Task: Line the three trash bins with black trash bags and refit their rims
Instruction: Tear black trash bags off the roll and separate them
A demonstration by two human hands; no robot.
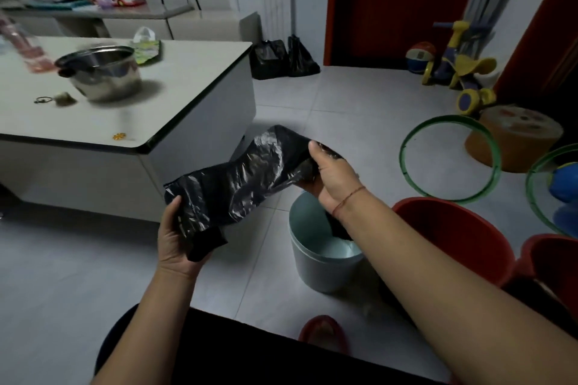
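Observation:
A crumpled black trash bag (247, 175) stretches between my two hands above the floor. My left hand (176, 239) grips its lower left end. My right hand (333, 178) grips its upper right end, and a bit of the bag hangs down into the pale blue bin (316, 266) below my right wrist. Two red bins stand at the right, one (453, 228) beside the blue bin and another (550, 259) at the frame edge. Two green rims lie on the tiles, one (450, 159) farther out and one (550, 191) partly cut off.
A low white table (125, 122) with a steel pot (103, 72) stands at the left. Two black bags (281, 58) sit by the far wall. A toy tricycle (459, 69), a ball, an orange stool (516, 141) and a blue object lie at the right. A red slipper (322, 333) is near my knee.

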